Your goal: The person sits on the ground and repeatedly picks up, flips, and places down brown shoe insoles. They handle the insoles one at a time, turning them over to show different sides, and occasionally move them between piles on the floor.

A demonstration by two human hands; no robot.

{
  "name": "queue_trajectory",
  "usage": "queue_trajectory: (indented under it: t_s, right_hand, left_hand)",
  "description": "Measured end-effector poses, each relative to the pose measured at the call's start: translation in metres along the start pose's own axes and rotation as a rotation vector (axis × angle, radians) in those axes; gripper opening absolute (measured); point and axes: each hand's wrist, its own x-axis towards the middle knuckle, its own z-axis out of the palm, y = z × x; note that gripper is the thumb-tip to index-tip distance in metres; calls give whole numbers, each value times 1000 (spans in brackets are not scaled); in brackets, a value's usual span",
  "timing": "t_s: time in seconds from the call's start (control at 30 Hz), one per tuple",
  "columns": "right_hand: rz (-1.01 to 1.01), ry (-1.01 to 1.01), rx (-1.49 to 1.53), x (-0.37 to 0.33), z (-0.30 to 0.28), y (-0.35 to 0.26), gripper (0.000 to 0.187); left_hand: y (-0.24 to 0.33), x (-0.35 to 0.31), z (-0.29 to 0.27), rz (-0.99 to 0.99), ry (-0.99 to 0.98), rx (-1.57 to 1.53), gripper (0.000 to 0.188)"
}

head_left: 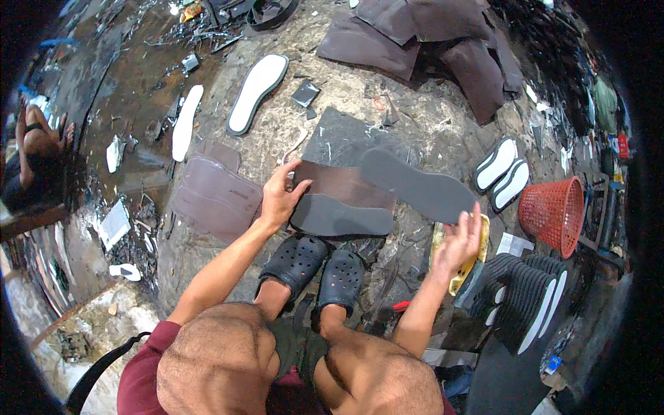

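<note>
At the right end of a dark grey shoe sole (422,187), my right hand (460,242) grips it with the fingertips, fingers fairly straight. The sole is slightly blurred and slants over the right part of a brown sheet (332,181). My left hand (278,200) rests at the sheet's left edge, thumb and forefinger spread apart. A second dark grey sole (342,216) lies along the sheet's near edge, just beyond my black clogs (342,277). Behind the sheet is a dark grey flat piece (339,135). A yellow-edged container (437,238) sits partly hidden behind my right hand.
Brown sheets (366,45) are heaped at the far side, and others (214,190) lie left of my left hand. White-faced soles (257,93) lie far left; another pair (496,164) is beside a red basket (553,214). Stacked dark soles (522,294) stand at right. Another person's legs (38,138) show at left.
</note>
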Motion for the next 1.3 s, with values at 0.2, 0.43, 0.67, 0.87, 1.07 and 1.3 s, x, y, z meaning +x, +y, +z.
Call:
queue_trajectory:
  t_s: [0.2, 0.43, 0.67, 0.87, 1.07, 1.3]
  right_hand:
    - [219, -217, -64, -3, 33, 65, 41]
    - [222, -277, -81, -32, 59, 99, 41]
    - [222, -261, -112, -32, 62, 103, 40]
    - [204, -289, -138, -29, 59, 110, 39]
    - [221, -319, -184, -28, 60, 105, 39]
    - [43, -330, -427, -14, 51, 110, 36]
  left_hand:
    - [8, -6, 5, 28, 325, -112, 31]
    - [-6, -12, -8, -351, 45, -227, 30]
    - [-5, -6, -2, -281, 79, -129, 28]
    - [-8, 0, -2, -313, 43, -78, 28]
    - [-20, 4, -1, -375, 24, -156, 31]
    - [-14, 9, -2, -373, 21, -123, 29]
